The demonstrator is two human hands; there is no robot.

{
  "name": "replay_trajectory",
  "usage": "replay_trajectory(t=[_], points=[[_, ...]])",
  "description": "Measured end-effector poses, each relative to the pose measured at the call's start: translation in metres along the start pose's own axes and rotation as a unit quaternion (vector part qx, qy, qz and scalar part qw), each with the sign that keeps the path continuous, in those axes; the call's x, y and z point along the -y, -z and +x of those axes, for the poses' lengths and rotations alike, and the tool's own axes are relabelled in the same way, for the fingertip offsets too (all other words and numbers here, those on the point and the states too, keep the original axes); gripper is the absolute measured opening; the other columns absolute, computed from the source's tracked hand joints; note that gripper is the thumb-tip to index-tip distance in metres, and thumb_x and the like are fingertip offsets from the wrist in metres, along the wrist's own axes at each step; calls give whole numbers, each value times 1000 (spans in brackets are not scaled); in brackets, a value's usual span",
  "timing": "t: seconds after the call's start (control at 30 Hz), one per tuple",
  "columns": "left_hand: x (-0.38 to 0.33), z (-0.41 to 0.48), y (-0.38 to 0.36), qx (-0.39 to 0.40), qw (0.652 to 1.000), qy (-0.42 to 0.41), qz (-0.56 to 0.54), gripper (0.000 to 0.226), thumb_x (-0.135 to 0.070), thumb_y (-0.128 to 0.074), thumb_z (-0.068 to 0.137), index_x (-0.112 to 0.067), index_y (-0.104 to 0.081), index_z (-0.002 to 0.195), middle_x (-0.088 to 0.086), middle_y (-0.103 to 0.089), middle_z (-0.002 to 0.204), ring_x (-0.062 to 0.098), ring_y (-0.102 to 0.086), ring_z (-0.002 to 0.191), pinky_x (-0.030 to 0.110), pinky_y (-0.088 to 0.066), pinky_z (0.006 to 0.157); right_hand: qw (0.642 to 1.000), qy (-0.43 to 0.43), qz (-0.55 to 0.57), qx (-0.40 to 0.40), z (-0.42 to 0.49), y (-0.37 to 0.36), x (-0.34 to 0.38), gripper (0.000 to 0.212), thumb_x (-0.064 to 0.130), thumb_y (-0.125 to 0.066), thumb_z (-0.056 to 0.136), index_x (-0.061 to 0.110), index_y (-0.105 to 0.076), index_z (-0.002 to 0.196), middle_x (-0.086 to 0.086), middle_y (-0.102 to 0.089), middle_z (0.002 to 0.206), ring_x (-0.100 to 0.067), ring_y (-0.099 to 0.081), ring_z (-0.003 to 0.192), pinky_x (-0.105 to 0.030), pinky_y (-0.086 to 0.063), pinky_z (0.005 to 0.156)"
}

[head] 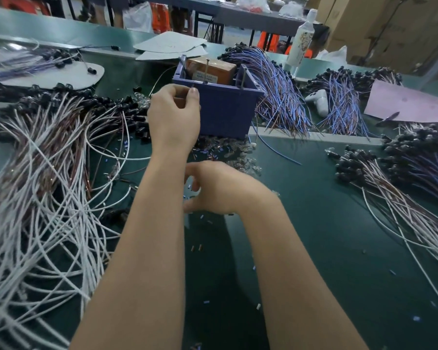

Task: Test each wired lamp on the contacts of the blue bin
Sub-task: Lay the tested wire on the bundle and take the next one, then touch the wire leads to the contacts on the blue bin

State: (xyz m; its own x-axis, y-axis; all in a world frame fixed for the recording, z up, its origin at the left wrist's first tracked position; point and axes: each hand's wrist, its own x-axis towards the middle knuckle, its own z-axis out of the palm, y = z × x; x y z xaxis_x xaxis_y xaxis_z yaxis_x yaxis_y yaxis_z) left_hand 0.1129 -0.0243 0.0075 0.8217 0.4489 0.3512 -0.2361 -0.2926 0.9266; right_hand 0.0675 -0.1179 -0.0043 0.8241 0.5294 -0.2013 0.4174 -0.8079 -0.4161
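The left hand (173, 114) pinches what seems a lead at the bin's (225, 112) near rim, the right hand (213, 190) curls over the table (314, 223), hold unclear, while the lamps (43, 147) heaped left look light, limp-wired and best gripped near the bare ends.

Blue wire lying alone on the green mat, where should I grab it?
Pinch the blue wire from above at its free right end. It lies flat on the mat, too thin for a full grasp, and that end rests on bare mat, clear of the small lamps piled by the blue bin.
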Motion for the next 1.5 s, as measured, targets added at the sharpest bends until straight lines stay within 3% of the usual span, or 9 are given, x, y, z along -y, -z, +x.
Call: replay_trajectory(t=[0.1,0.2,0.5,0.6,0.67,0.77,1.0,1.23,1.5], points=[[1,-1,-2,6,1000,6,-6,11,-24,-54,95,-17,-58,88,-1,-65,78,17,-66,84,33,-52,86,996,36,-80,26,6,-7,10,9,20,-63,88,17,-56,92,-3,-56,97,-24,-54,98,-26,-41,76],[2,-2,-3,16,1000,13,-13,10,-24,-54,95,-18,-58,87,-7,-62,73,17,-66,85,32,-52,86,991,13,-129,19,13,-12,7,24,16,-53,93,10,-57,116,-9,-61,115,-29,-57,107,-33,-49,88],[12,-11,-14,137,990,8,30,5,-20,-56,94,-18,-59,92,-6,-65,78,16,-64,87,36,-50,91,963,-136,60,-223,22,-11,-43,19,9,-51,85,14,-59,101,-10,-64,104,-30,-57,97,-33,-46,77],[20,-13,-19,172,982,3,77,5,-21,-58,92,-22,-62,95,1,-70,93,22,-64,97,41,-47,95,905,-156,205,-339,23,-2,-57,15,6,-54,84,12,-57,98,-7,-66,97,-27,-61,95,-30,-47,81],[23,-15,-22,193,978,-3,74,7,-20,-59,92,-21,-63,98,1,-70,95,18,-64,92,33,-49,91,838,-126,350,-399,16,6,-63,13,1,-57,85,12,-59,93,-6,-66,90,-24,-64,89,-31,-52,81],[25,-18,-25,215,974,-14,64,11,-18,-56,94,-20,-63,103,-3,-69,89,13,-63,89,23,-47,84,750,-53,515,-413,8,15,-67,17,-3,-58,87,13,-65,87,-3,-66,83,-14,-63,78,-21,-55,76],[26,-18,-24,263,963,-21,50,14,-18,-52,97,-22,-62,106,-6,-67,85,14,-64,91,25,-48,83,811,-28,389,-435,4,17,-69,15,3,-60,89,14,-66,96,-1,-67,90,-14,-64,87,-25,-54,85],[27,-18,-23,281,956,-51,69,19,-19,-50,98,-20,-64,112,-9,-65,81,0,-54,68,17,-41,63,852,-22,283,-439,2,19,-73,11,6,-62,88,15,-67,92,4,-67,83,-7,-62,78,-17,-51,76],[25,-20,-19,311,945,-56,80,14,-16,-60,92,-16,-64,105,-2,-69,88,13,-65,87,26,-51,83,866,-27,287,-409,-1,22,-83,15,5,-64,87,19,-68,88,1,-69,83,-15,-66,82,-25,-54,81]])
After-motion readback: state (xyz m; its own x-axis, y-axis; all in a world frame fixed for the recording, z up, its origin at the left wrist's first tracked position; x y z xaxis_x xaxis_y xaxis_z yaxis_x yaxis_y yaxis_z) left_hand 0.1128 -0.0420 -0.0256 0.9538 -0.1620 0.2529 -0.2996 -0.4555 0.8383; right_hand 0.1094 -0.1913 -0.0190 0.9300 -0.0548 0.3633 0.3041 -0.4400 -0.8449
